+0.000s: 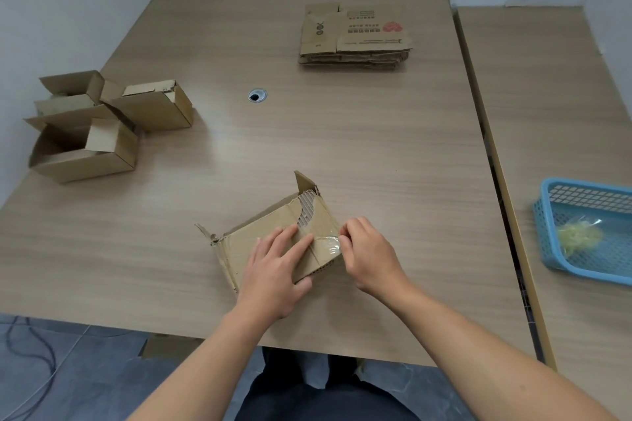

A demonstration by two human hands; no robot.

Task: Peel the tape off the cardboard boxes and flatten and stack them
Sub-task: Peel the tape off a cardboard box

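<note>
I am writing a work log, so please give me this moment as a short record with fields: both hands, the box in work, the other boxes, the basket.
box in work: on the table, near edge; top layer torn
tape: clear, stuck across the box top
left hand: presses flat on the box
right hand: pinches the tape at the box's right edge
flattened stack: far side of the table
open boxes: cluster at the left edge, not flattened
blue basket: right, holds a crumpled clear wad
</note>
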